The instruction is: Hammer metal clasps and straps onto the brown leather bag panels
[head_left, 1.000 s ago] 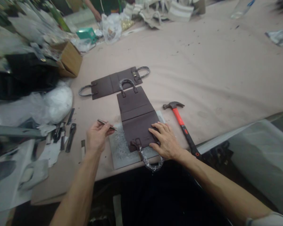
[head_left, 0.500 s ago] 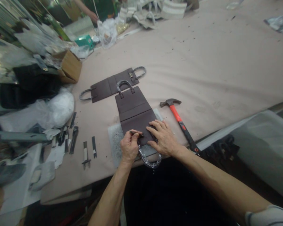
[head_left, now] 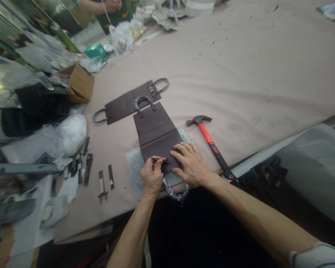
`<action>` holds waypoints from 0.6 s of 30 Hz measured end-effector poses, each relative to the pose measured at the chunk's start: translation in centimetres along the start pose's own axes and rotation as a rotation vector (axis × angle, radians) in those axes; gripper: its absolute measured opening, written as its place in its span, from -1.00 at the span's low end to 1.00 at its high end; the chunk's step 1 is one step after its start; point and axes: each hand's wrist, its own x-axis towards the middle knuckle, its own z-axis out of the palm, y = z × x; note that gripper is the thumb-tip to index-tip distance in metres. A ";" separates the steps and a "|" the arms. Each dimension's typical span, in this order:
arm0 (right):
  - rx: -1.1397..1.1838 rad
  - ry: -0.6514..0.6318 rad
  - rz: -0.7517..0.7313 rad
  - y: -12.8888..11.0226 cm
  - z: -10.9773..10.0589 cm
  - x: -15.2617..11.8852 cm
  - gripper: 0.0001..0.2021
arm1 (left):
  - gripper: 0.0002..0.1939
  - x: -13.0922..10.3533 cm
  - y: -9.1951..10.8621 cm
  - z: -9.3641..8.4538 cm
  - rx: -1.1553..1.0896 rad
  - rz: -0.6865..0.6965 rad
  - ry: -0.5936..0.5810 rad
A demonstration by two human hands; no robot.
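A dark brown leather bag panel (head_left: 156,128) lies flat in front of me, with a plastic-wrapped handle at its far end and another handle (head_left: 176,194) at the near end, over the table edge. My left hand (head_left: 151,175) is closed around a slim pen-like tool (head_left: 159,159), whose tip points at the panel's near part. Whether the tip touches the leather is unclear. My right hand (head_left: 190,163) rests spread on the panel's near right side, fingers apart. Under the panel sits a grey speckled slab (head_left: 134,169), partly covered.
A claw hammer (head_left: 209,139) lies to the right. Behind is a second brown bag panel (head_left: 120,105) with handles. Punch-like metal tools (head_left: 102,186) lie at left, near a cardboard box (head_left: 80,83) and plastic bags. Another person's hands (head_left: 113,5) are at the far side.
The camera view has shifted slightly. In my left hand the tool now leans a little flatter. Across the table, the other person's hand has pulled back from the plastic bag and both hands show together.
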 end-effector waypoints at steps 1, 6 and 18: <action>-0.001 -0.001 0.001 0.0 0.0 0.0 -0.41 | -0.79 0.0 -0.1 0.0 0.002 -0.002 0.004; -0.004 -0.011 -0.002 0.1 -0.1 -0.1 -0.39 | -0.80 0.0 0.0 0.0 0.020 0.021 -0.009; 0.168 0.283 0.095 3.1 -1.5 -0.7 -0.64 | -0.88 -0.1 -0.7 0.8 0.138 0.305 -0.024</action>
